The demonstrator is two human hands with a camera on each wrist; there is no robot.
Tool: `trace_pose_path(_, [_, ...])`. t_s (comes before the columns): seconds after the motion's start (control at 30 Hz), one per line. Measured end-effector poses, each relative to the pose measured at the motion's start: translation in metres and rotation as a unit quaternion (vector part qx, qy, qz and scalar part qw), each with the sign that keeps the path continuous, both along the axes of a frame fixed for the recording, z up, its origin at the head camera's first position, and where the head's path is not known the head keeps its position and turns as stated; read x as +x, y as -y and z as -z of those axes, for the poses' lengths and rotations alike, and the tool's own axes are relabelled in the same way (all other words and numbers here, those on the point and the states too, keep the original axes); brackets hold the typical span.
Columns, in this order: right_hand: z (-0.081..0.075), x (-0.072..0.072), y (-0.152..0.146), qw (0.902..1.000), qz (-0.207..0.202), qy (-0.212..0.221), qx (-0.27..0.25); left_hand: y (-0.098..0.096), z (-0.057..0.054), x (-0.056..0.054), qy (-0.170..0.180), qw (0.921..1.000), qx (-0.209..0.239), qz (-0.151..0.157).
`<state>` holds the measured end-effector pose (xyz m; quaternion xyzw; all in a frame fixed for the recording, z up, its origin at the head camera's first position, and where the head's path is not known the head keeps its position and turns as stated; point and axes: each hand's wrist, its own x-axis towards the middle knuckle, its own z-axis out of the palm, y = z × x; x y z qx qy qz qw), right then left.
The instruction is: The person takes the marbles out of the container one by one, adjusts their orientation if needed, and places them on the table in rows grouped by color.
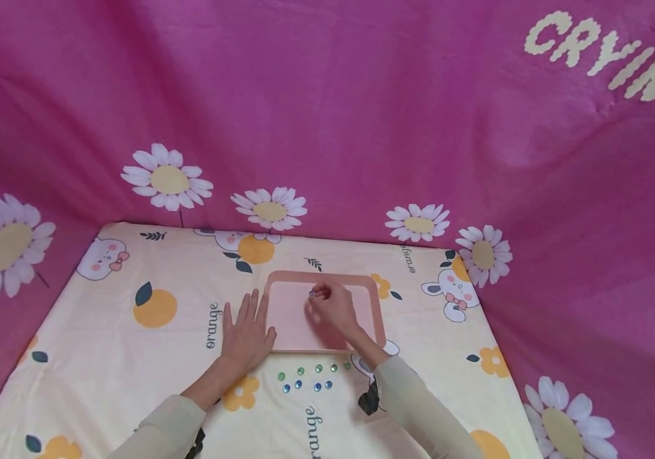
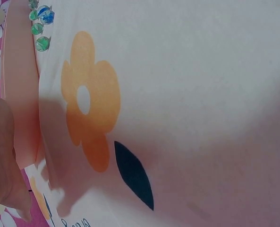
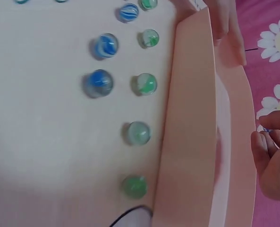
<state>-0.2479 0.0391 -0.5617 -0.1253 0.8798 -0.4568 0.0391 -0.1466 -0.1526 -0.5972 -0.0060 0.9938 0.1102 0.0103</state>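
A shallow pink tray (image 1: 378,312) lies on the patterned cloth. Over its inside, my right hand (image 1: 336,312) pinches a small blue marble (image 1: 312,294) between thumb and fingertips; the right wrist view shows only a sliver of blue (image 3: 266,130) there. My left hand (image 1: 247,336) lies palm down with fingers spread, its thumb and forefinger right at the tray's left side. On the cloth in front of the tray, green marbles (image 1: 318,368) form a row near the wall, and blue marbles (image 1: 318,387) form another row closer to me.
The cream cloth (image 1: 178,363) is printed with oranges, flowers and rabbits. Behind and at both sides hangs a magenta curtain (image 1: 316,127) with daisies. The tray's upright near wall (image 3: 189,123) stands between the rows of marbles and the tray's inside.
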Motion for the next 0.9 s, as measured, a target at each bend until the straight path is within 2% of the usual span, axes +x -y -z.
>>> trace_pose_path(0.23, [-0.005,0.019,-0.028,0.9995,0.009,0.026,-0.014,-0.001,0.0,0.002,0.001,1.0,-0.005,-0.002])
trace_pose_path(0.47, [-0.011,0.04,-0.05,0.9986,0.001,0.019,-0.05,-0.001,0.0,0.001,0.001,1.0,-0.007,-0.001])
trace_pose_path(0.53, [-0.01,0.047,-0.056,0.9978,0.007,0.027,-0.06,-0.001,0.0,0.001,0.001,1.0,-0.009,-0.002])
trace_pose_path(0.57, [-0.015,0.052,-0.057,0.9974,0.011,0.034,-0.063,-0.001,0.0,0.001,0.0,1.0,-0.008,-0.002])
trace_pose_path(0.7, [-0.014,0.068,-0.069,0.9966,0.021,0.044,-0.066,-0.001,0.0,0.0,-0.004,0.9999,-0.01,-0.002])
trace_pose_path(0.9, [-0.004,0.084,-0.088,0.9979,0.017,0.025,-0.058,-0.001,0.0,0.001,-0.005,1.0,-0.008,-0.003])
